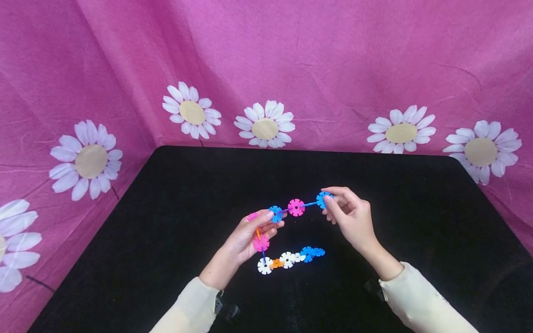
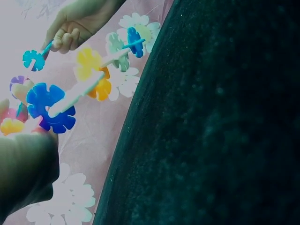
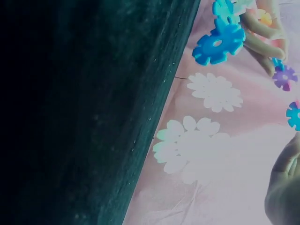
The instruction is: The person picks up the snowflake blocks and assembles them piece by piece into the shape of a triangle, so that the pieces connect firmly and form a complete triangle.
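Observation:
Both hands hold one chain of slotted snowflake discs, joined edge to edge in mixed colours. My left hand grips it with the thumb by a blue disc. At the upper right, my right hand pinches the blue end disc between thumb and fingers. A pink disc sits in the stretch between the hands. Below the left hand the chain bends at another pink disc, then runs rightward through a white disc to a blue tail end. Left fingers partly hide some discs.
A black table lies under the hands. Around its far and left sides hangs a pink cloth printed with white daisies. Dark straps show at the cuffs of the pale sleeves.

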Tool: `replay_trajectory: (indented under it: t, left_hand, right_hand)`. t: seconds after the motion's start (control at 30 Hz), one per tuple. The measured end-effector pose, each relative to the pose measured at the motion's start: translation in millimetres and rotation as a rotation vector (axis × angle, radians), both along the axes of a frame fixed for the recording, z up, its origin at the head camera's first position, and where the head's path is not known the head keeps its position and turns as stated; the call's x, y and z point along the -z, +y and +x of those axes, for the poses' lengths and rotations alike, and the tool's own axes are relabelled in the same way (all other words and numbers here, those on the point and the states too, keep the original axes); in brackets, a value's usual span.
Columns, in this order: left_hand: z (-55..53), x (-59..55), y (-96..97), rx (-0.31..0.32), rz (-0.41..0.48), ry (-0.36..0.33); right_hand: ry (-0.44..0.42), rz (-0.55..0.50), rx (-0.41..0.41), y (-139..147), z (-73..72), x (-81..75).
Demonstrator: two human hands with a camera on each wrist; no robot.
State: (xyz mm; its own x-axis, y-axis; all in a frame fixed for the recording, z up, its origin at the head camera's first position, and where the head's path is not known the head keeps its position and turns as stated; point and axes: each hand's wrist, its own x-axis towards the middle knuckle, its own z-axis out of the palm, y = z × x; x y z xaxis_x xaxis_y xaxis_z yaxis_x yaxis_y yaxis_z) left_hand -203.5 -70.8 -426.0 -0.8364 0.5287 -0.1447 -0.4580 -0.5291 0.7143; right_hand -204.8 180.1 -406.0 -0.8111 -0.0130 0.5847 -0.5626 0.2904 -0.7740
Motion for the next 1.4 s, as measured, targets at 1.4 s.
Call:
replay_trajectory:
  t: [1.4]
  left_hand:
    - [1.7, 0.0, 5.4, -0.135, -0.251, -0.012]
  right_hand:
    - [0.149, 0.130, 0.002, -17, -2.0, -5.6]
